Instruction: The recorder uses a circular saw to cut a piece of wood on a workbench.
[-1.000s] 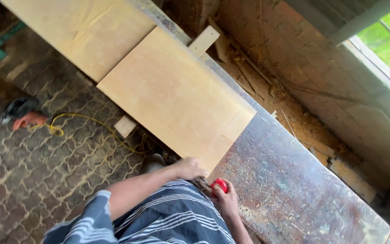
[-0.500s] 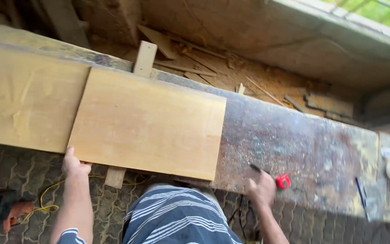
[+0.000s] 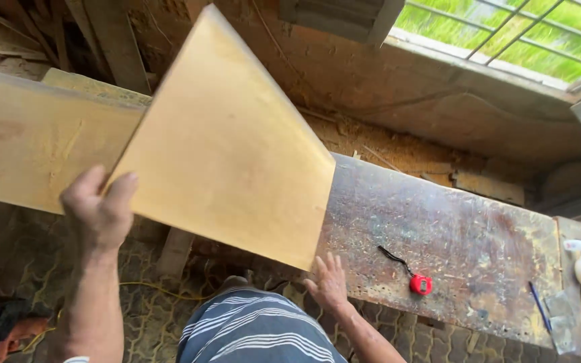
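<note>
**Board tilted up off the bench**

Right, my left hand (image 3: 100,212) has the square board (image 3: 226,144) by its lower left edge, thumb and fingers closed over the rim; how far the fingers wrap behind it I cannot tell, the board hides them. My right hand (image 3: 329,282) is spread flat, fingers apart, just under the board's lower right corner at the near edge of the workbench (image 3: 452,249), gripping nothing; whether the fingertips actually touch the board is hard to say.

The board is lifted and tilted, its top corner pointing up and away from me towards the wall, its lower corner down towards my right hand. It has no clear long side, being close to square. It covers part of the long plank (image 3: 31,144) lying to the left and the near end of the bench top behind it.

A red tape measure (image 3: 420,284) lies on the bench right of my hand, well apart. The bench's far right end is cut off by the frame edge, and a blue pencil (image 3: 539,306) lies there.
</note>
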